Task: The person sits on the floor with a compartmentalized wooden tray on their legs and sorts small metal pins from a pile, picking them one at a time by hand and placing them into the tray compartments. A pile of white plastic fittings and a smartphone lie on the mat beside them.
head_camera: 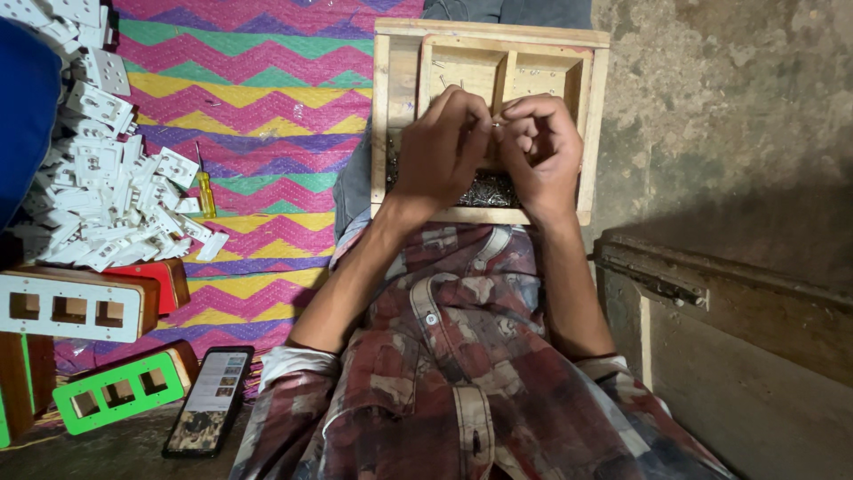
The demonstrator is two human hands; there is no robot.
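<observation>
Mid-assembly over wooden tray (384,107) on lap. Left hand (444,142) and right hand (542,147) meet, fingertips pinching tiny metal part (495,124) together. Screws (489,188) heaped below. Next likely needs steady, fine alignment.

Matt bare wood tray (384,107)

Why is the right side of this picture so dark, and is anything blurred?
Head view: light falls mostly on the zigzag mat and the white plastic parts; the wooden chest and the floor beside it lie in shadow. The left hand and right hand over the wooden tray look slightly soft, so what the fingers pinch is unclear.
</observation>
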